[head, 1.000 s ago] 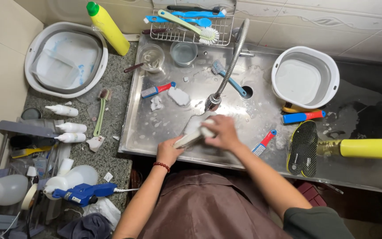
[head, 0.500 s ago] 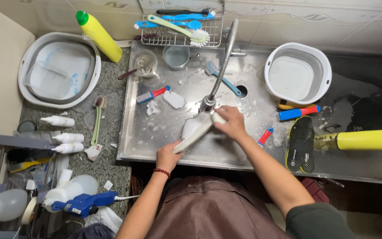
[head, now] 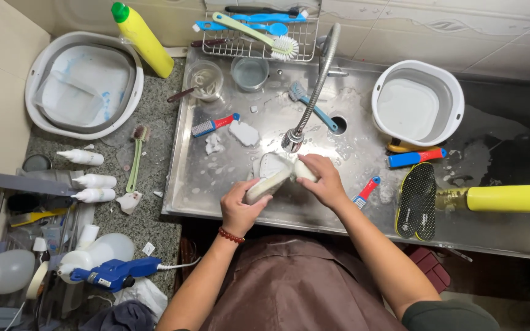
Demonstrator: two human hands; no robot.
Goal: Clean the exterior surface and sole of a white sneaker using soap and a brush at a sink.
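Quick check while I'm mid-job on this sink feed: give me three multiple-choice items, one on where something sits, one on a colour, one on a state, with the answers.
1. Where does the black insole lie?
A. in the wire rack
B. on the steel sink surface, right of the hands
C. inside the white tub

2. What colour is the bottle with the green cap at the back left?
A. yellow
B. red
C. black

3. How is the pale shoe held?
A. lying alone, untouched
B. by the left hand only
C. between both hands under the faucet head

Answers:
1 B, it lies flat on the wet metal beside the yellow nozzle.
2 A, its body is plainly yellow.
3 C, the left hand grips one end and the right hand covers the other, just below the faucet head.
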